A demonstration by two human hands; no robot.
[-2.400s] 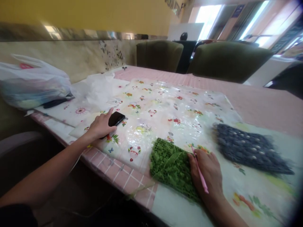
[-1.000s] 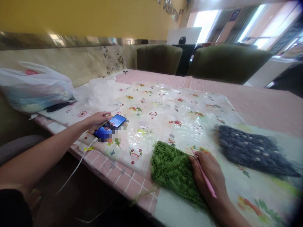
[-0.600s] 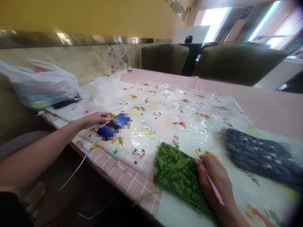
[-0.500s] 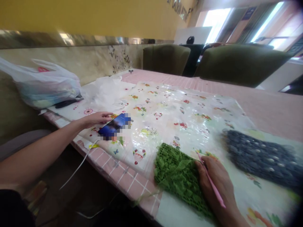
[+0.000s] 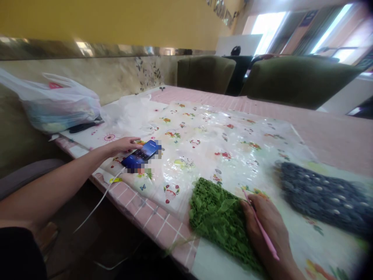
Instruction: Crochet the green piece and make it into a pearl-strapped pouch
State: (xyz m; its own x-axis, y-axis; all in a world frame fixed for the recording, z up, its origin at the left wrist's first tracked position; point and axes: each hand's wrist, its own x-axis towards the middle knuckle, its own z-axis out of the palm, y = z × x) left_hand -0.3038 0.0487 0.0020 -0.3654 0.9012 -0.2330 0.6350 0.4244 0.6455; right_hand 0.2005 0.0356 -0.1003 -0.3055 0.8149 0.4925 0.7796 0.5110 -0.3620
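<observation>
My left hand reaches over a blue-lit phone lying on the table, its extended index finger at the screen's upper edge. A white cable runs from the phone's lower end. My right hand rests at the right end of a green crocheted piece, thumb and fingers closed round a pink crochet hook and the piece's edge. The hook slants across the back of the hand. Beyond that hand lies a grey crocheted piece with white beads.
A floral plastic cover lies over the pink tablecloth. At the left stand a filled white plastic bag and a crumpled clear one. Green chairs stand behind the table.
My left index finger has moved right onto the phone's edge, and the screen now shows a grid of light marks. The right hand stays nearly where it was.
</observation>
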